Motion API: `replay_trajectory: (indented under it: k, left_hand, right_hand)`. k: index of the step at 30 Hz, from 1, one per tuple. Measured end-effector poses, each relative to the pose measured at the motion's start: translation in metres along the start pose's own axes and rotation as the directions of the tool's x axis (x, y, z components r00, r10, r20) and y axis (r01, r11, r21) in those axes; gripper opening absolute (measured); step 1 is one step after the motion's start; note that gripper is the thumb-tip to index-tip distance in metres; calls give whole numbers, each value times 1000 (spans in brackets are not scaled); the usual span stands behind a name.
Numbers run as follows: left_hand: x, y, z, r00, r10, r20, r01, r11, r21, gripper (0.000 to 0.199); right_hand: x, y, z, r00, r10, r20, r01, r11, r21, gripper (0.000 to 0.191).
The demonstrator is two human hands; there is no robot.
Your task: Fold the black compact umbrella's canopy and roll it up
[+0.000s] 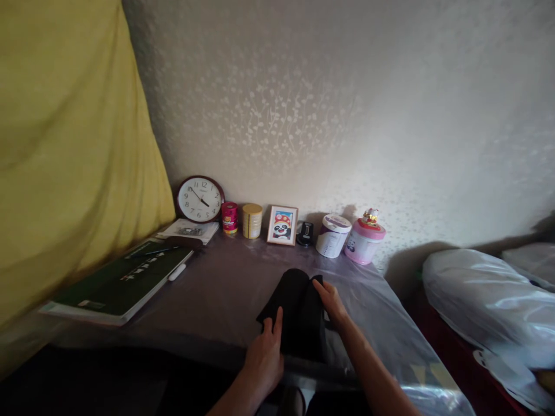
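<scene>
A black folded item [295,306], by its look a cloth, lies near the front edge of the table, with a fold running down its middle. My right hand [330,301] pinches its upper right edge between thumb and fingers. At its lower left edge is my left hand [265,352], index finger stretched along the black surface and the other fingers curled at the edge. Part of the cloth's near end drops into shadow by the table edge, so its full outline is hidden.
Along the wall stand a clock [200,199], a red can [229,218], a yellow can [252,221], a panda picture frame [282,226], a small black object [306,234], a white tub [333,236] and a pink tub [365,241]. Left lies a green book [125,277] beside a yellow curtain [73,144].
</scene>
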State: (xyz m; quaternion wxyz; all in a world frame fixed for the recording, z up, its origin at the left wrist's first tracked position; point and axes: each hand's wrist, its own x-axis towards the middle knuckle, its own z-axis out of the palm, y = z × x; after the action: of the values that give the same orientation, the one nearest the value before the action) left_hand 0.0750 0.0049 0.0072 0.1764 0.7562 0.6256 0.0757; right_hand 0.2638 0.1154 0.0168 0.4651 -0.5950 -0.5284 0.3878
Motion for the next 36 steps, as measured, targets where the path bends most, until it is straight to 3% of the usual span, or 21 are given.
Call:
replay_trajectory:
  k: [8, 13, 19, 24, 27, 30, 36]
  left_hand:
    - [3, -3, -3, 1000, 18, 19, -18, 999, -30, 90]
    - [5, -5, -2, 999, 36, 30, -34, 998, -44, 65]
    - [-2, -11, -5, 999, 33, 11, -32, 998, -49, 55]
    - [-19, -10, -19, 997, 11, -79, -8, 999, 39, 48]
    - [-18, -2, -21, 978, 124, -170, -110, 990, 89, 41]
    - [-5, 3, -8, 946, 264, -188, -250, 963, 96, 54]
    - [16, -5, 23, 962, 210, -175, -185, 971, 151, 65]
  right_hand:
    - [22, -6, 43, 999, -48, 3, 48, 997, 54, 35]
    - [28, -3, 63, 998, 45, -43, -44, 999, 10, 23]
    - [23, -7, 70, 982, 97, 162, -94, 995, -29, 21]
    - [19, -8, 69, 964, 4, 266, 48, 981, -187, 16]
    - [15, -9, 70, 951, -130, 280, 227, 910, -347, 17]
    - [8, -11, 69, 908, -255, 331, 378, 841, -388, 21]
    - [-19, -13, 58, 801, -428, 418, 568, 764, -306, 22]
